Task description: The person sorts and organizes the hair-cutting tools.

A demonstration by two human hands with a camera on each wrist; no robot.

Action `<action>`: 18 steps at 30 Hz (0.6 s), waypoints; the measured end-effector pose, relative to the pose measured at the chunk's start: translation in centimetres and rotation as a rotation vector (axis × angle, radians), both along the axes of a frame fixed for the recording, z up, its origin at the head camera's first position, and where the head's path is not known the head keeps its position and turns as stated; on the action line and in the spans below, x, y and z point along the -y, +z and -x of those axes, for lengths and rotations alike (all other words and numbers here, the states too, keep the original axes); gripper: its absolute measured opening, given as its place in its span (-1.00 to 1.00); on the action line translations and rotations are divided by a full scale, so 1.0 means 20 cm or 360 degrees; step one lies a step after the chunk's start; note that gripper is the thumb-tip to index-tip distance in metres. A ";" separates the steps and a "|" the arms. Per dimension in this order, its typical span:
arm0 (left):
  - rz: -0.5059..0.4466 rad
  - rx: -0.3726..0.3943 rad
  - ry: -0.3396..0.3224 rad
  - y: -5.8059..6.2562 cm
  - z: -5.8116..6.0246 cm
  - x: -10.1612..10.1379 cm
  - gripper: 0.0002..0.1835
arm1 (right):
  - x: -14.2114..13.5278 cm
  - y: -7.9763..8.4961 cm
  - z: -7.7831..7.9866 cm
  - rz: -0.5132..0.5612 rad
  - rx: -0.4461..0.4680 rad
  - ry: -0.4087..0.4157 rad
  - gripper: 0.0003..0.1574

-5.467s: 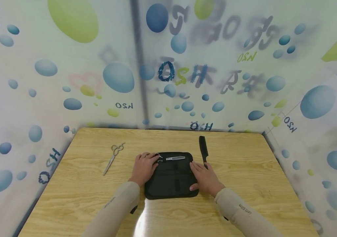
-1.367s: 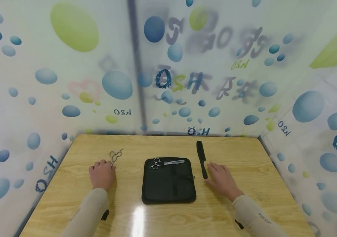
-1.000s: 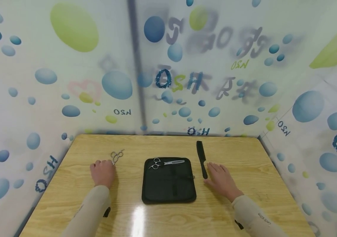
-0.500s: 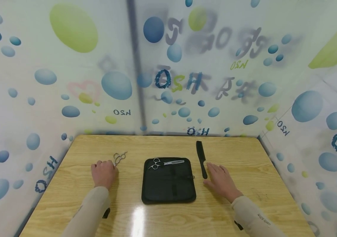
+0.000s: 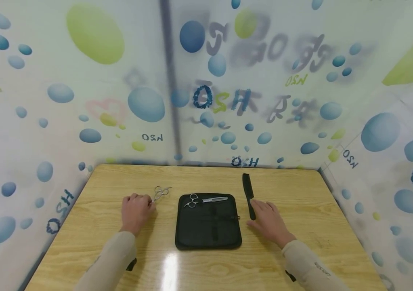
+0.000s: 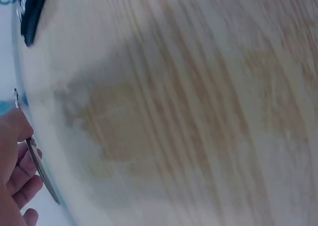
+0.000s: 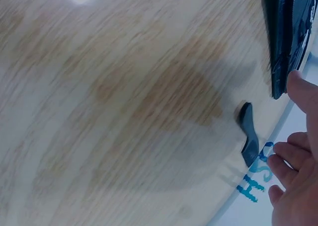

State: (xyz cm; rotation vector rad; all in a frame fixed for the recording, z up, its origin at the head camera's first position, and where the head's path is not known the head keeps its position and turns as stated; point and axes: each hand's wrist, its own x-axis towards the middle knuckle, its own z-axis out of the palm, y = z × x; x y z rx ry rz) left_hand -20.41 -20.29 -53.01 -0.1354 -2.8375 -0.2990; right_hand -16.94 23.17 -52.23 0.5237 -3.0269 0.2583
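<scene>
My left hand [image 5: 136,212] pinches silver hairdressing scissors [image 5: 160,193] left of the black case. In the head view their finger rings point away to the upper right, and the hand hides the blades. The left wrist view shows a blade [image 6: 42,174] running past the curled fingers. My right hand [image 5: 269,222] lies right of the case, fingers extended and relaxed, holding nothing. Its fingertips overlap the handle of a black comb [image 5: 247,186] in the head view. The flat black case [image 5: 195,230] carries thinning scissors [image 5: 216,199] along its upper part, crossed by a dark band.
All this is on a light wooden table [image 5: 206,270]. A patterned wall [image 5: 148,149] with blue and green drops rises behind the table's far edge and along both sides. A small zip pull [image 5: 238,217] sticks out at the case's right side.
My left hand left the case and took hold of the scissors on the left; it has since carried them right, towards the case. My right hand left the case's edge and stays by the comb.
</scene>
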 end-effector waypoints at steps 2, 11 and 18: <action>0.0007 -0.0046 -0.0047 0.01 0.00 -0.03 -0.88 | 0.02 0.01 0.00 0.0017 -0.0020 0.0024 -0.07; 0.0085 -0.0338 -0.0278 0.05 -0.03 -0.22 -0.90 | 0.11 0.04 0.00 0.0058 -0.0069 0.0129 -0.15; 0.0144 -0.0389 -0.0441 0.06 -0.05 -0.37 -0.85 | 0.18 0.06 0.00 0.0093 -0.0052 0.0174 -0.15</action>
